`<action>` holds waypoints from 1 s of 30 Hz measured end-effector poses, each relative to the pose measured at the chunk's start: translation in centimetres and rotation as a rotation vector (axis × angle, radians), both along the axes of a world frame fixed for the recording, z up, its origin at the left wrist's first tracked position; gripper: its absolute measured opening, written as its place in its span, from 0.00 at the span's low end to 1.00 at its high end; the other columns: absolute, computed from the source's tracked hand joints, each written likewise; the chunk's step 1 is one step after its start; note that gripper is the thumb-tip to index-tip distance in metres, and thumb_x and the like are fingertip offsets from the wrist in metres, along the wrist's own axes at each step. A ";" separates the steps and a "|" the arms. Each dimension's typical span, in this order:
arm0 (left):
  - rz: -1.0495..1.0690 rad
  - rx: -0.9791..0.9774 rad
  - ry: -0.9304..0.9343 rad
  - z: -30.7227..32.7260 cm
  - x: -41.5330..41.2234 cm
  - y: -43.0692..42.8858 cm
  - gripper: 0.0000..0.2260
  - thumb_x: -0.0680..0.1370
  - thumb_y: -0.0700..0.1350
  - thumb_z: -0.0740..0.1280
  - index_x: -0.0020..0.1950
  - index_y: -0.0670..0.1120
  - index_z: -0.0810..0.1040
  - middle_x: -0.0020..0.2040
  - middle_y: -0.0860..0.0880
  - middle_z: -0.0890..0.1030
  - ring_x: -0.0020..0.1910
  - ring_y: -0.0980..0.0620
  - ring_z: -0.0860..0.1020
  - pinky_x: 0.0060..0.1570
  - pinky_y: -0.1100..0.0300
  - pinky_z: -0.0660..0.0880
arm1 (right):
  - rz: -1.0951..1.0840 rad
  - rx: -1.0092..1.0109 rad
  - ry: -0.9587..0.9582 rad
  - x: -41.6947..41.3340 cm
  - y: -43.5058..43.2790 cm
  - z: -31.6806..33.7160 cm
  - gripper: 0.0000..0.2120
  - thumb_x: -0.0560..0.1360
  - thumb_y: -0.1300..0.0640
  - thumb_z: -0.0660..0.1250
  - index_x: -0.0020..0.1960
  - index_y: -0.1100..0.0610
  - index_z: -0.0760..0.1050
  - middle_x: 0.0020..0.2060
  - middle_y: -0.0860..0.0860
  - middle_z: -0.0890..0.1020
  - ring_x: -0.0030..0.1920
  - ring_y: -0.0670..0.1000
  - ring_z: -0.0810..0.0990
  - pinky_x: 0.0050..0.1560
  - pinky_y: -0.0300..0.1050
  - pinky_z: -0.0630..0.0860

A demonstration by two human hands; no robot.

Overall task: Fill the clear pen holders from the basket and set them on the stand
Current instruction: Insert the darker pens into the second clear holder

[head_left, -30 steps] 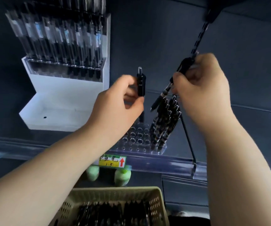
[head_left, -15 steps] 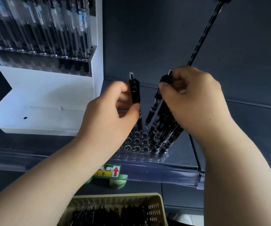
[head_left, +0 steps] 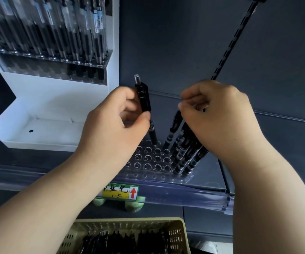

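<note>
Both hands seating pens into the clear pen holder on the shelf.

Your left hand has a narrow grip, thumb and fingers pinched on the mid-barrel of a black pen. The pen is nearly upright, its clicker end sticks out above the grip, and its tip is down at a back-row hole of the clear pen holder. Your right hand is curled and pinches the top of a second pen, which leans below the grip with its tip at the holder. A packed cluster of pens fills the holder's right side under that palm. The white stand is to the left. The basket of pens is below the shelf edge.
</note>
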State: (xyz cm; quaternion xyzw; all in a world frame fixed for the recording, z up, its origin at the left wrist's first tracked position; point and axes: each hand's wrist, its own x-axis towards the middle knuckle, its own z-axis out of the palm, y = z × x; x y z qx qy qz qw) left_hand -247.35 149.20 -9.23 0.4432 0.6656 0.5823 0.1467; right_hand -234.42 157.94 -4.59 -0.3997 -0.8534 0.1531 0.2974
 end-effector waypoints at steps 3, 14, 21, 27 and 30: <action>-0.008 0.003 -0.016 0.0 0.0 -0.1 0.07 0.72 0.44 0.69 0.48 0.50 0.75 0.41 0.55 0.82 0.42 0.57 0.81 0.44 0.67 0.74 | -0.003 0.022 0.004 0.0 -0.1 -0.1 0.05 0.72 0.56 0.67 0.45 0.47 0.79 0.36 0.37 0.78 0.42 0.45 0.79 0.53 0.53 0.75; -0.177 -0.005 0.032 -0.1 1.6 0.8 0.09 0.71 0.40 0.71 0.51 0.47 0.79 0.43 0.55 0.83 0.43 0.61 0.81 0.48 0.66 0.77 | -0.045 0.086 0.079 0.2 0.3 0.0 0.05 0.72 0.56 0.67 0.42 0.47 0.80 0.33 0.36 0.77 0.35 0.42 0.78 0.38 0.33 0.75; -0.162 0.006 0.047 -0.3 1.8 1.6 0.08 0.71 0.41 0.72 0.48 0.49 0.79 0.42 0.55 0.83 0.42 0.61 0.81 0.45 0.70 0.76 | -0.050 0.095 0.076 0.5 0.4 0.0 0.05 0.72 0.56 0.68 0.41 0.47 0.80 0.33 0.35 0.76 0.37 0.40 0.78 0.39 0.27 0.70; -0.192 0.009 0.063 -1.0 2.0 1.8 0.07 0.71 0.38 0.73 0.46 0.48 0.80 0.40 0.55 0.83 0.39 0.61 0.80 0.44 0.70 0.76 | -0.040 0.106 0.108 0.6 0.5 0.2 0.06 0.72 0.59 0.67 0.41 0.49 0.80 0.33 0.36 0.76 0.39 0.38 0.78 0.40 0.25 0.69; -0.184 -0.036 0.118 -1.7 2.3 2.0 0.08 0.70 0.38 0.73 0.43 0.50 0.79 0.37 0.57 0.82 0.37 0.63 0.79 0.40 0.76 0.74 | -0.040 0.106 0.116 0.6 0.5 0.3 0.06 0.72 0.59 0.66 0.40 0.49 0.79 0.34 0.37 0.77 0.39 0.40 0.78 0.40 0.25 0.70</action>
